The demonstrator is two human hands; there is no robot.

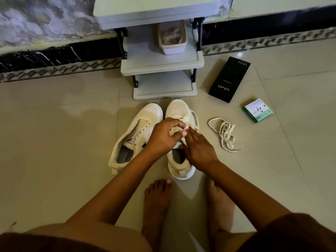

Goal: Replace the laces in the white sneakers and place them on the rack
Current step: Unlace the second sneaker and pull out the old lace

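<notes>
Two white sneakers stand side by side on the tiled floor in front of the rack [161, 69]. The left sneaker [135, 135] has bare eyelets with no lace in them. Over the right sneaker [179, 110] both hands work at its lace. My left hand [163, 136] pinches a white lace end above the tongue. Beside it my right hand [198, 149] rests on the shoe's throat, fingers pointing toward the lace; whether it holds the lace is hidden. A loose white lace [225, 133] lies in a tangle on the floor to the right.
The grey rack's middle shelf carries a pale tub [172, 46] with laces inside. A black phone box [230, 79] and a small green-and-white box [258, 110] lie on the floor at the right. My bare feet [158, 202] are just behind the sneakers.
</notes>
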